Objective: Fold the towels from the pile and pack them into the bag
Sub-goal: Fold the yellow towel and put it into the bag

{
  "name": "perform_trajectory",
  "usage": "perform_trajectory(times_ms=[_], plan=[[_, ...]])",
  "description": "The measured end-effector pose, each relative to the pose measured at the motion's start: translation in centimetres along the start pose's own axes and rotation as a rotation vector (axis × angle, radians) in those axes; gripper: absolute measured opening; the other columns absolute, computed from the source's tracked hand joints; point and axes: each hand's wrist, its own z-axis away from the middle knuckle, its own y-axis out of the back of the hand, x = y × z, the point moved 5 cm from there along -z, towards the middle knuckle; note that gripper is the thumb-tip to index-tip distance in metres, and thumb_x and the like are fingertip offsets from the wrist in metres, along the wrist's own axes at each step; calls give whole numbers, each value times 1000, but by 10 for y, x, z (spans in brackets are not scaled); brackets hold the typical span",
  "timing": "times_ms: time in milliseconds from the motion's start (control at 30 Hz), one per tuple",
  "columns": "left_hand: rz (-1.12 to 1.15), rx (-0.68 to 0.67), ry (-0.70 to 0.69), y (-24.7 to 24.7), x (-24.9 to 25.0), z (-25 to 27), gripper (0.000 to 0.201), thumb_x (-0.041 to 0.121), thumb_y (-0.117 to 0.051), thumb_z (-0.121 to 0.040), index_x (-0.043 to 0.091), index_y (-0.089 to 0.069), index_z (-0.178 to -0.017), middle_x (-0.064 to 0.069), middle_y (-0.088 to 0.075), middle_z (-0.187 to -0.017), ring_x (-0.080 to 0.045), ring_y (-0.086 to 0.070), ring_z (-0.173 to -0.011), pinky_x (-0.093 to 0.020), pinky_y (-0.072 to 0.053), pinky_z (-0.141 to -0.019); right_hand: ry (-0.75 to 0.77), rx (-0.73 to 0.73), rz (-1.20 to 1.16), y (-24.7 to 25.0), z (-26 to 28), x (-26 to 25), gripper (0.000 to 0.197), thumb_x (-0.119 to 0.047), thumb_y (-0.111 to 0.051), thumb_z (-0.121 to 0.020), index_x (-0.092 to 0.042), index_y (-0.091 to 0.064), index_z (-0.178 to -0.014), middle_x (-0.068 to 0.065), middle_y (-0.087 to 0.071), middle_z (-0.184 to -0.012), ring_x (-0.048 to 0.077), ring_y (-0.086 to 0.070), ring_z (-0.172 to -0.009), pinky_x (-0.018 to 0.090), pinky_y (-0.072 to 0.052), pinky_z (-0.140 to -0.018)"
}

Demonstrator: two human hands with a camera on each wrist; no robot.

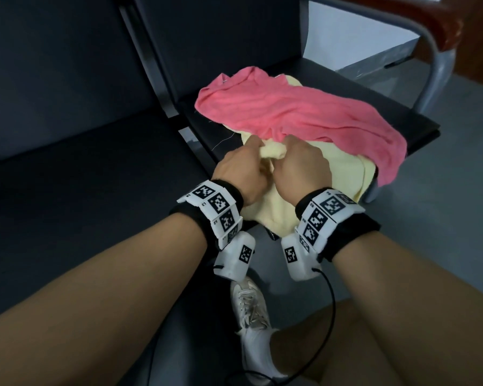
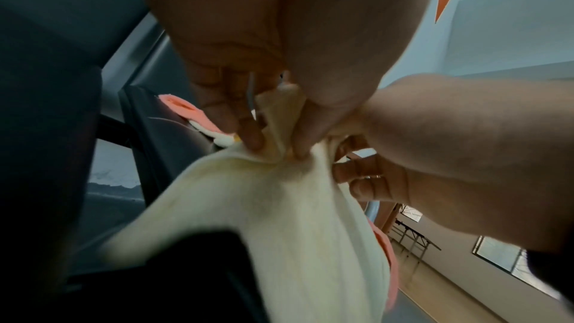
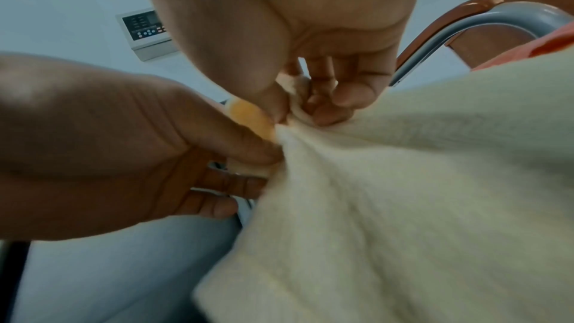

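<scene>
The left hand (image 1: 239,169) and right hand (image 1: 301,165) sit side by side, fingers pinching a bunched edge of the cream towel (image 1: 343,165). A pink towel (image 1: 290,110) lies draped over it on the black seat (image 1: 418,121)

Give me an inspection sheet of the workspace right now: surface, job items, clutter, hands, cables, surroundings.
Surface: dark chair seat carries the pile.
Job's things: yellow towel lies partly under the pink towel, with its near part hanging off the seat's front edge; no bag seen.
Clutter: nothing seen beyond loose threads beside the pile.
Grippers: left hand and right hand both pinch a bunched edge of the yellow towel, close together.
Cables: black cable runs down from the right wrist unit towards the floor.
Surroundings: grey metal armrest at right, white shoe below, wall panel behind.
</scene>
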Motion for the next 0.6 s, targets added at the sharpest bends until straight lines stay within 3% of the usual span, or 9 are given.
perform_trajectory(times_ms=[100,167,233,300,333,367,433,500,600], plan=[[31,-31,25,1,-1,2,52,40,-63,-89,34,-40,-135,-2,-69,-103,-28,-65,-97,-41,-54,-87,48,101,-131,9,-1,-6,20,-22,-52,-99,-9,-55,-114,10,-62,-108,34,-57,-103,34,-30,-74],[78,-30,20,2,-2,2,70,38,-67,-85,41,-29,-143,3,-68,-102,-25,-66,-94,-41,-55,-86,111,156,-223,13,1,-13,4,-17,-50,-97,-13,-50,-97,5,-56,-93,30,-54,-91,33,-28,-72],[91,-23,15,4,-2,1,78,32,-66,-86,41,-22,-150,7,-66,-101,-23,-66,-93,-38,-54,-83,188,172,-286,13,4,-20,2,-11,-51,-93,-12,-52,-95,3,-55,-91,21,-50,-86,29,-29,-73],[31,-20,0,5,-1,0,51,26,-58,-90,32,-43,-138,11,-61,-92,-25,-65,-95,-33,-47,-77,249,170,-342,12,7,-27,11,-8,-54,-91,-10,-58,-100,0,-58,-93,13,-47,-84,23,-28,-72],[-12,-8,3,7,-1,0,27,22,-54,-91,27,-55,-118,12,-56,-84,-28,-64,-96,-32,-44,-74,263,163,-370,12,8,-29,10,-7,-55,-90,-13,-58,-98,-3,-58,-91,11,-47,-82,21,-28,-69],[-29,8,10,10,0,1,10,19,-52,-92,26,-57,-96,13,-52,-78,-30,-63,-94,-31,-42,-70,269,157,-396,13,9,-30,10,-7,-56,-89,-15,-56,-94,-6,-56,-87,11,-47,-78,20,-29,-66],[-8,48,34,19,2,5,19,20,-49,-92,30,-48,-76,10,-52,-75,-31,-61,-91,-30,-42,-66,270,152,-448,16,10,-32,10,-7,-58,-88,-15,-55,-94,-7,-57,-83,11,-49,-74,21,-34,-64],[53,103,38,25,0,5,10,31,-45,-90,31,-50,-82,2,-63,-87,-33,-63,-95,-35,-49,-74,245,133,-504,18,11,-32,28,-8,-61,-88,-14,-56,-115,-4,-62,-92,12,-57,-81,24,-43,-72],[161,157,27,31,-5,5,22,34,-37,-78,29,-53,-93,-3,-70,-102,-36,-64,-100,-44,-54,-86,149,109,-485,15,8,-22,55,-9,-65,-87,-11,-42,-137,0,-60,-107,17,-56,-93,29,-42,-77]])
